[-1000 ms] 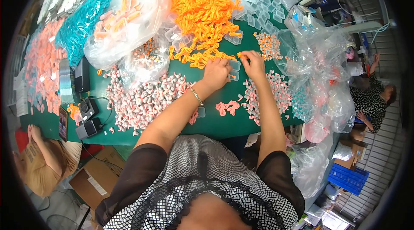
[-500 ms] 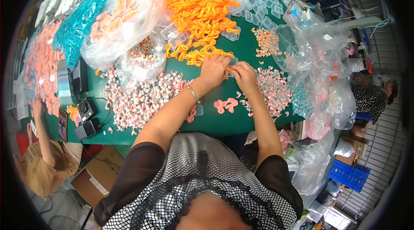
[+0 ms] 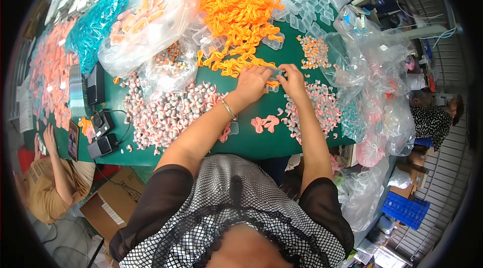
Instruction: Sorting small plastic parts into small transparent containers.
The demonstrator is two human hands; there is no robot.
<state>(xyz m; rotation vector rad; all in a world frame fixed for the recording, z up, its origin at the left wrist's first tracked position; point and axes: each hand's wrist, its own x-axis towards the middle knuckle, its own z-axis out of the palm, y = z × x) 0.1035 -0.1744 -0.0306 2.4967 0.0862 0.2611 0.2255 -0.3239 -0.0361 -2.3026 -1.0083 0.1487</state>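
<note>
Both my hands meet over the green table [image 3: 254, 150], around a small transparent plastic box [image 3: 276, 73] with orange cord [image 3: 272, 85] at it. My left hand [image 3: 253, 84] is closed on the box's left side, its fingers partly hiding box and cord. From the right, my right hand [image 3: 293, 81] pinches at the box's edge with thumb and forefinger. Just beyond my left hand lies a heap of orange cord bundles [image 3: 236, 9]. Two pink cord bundles [image 3: 265, 124] lie on the table nearer to me. Small grey-and-pink pieces [image 3: 173, 114] are heaped left of my left forearm, with more right of my right hand.
Transparent boxes [image 3: 302, 4] pile up at the back. A bag of orange-pink pieces [image 3: 143, 21] and a teal bag [image 3: 95, 29] stand left. Small orange-and-grey pieces [image 3: 313, 52] and plastic bags [image 3: 370, 82] lie right. Black devices with a cable [image 3: 102, 145] and another person's hand [image 3: 50, 140] are left.
My right hand has shifted up, from the orange cord to the box's far edge. More of the transparent box shows between my hands. The other person's hand has moved slightly nearer the table edge.
</note>
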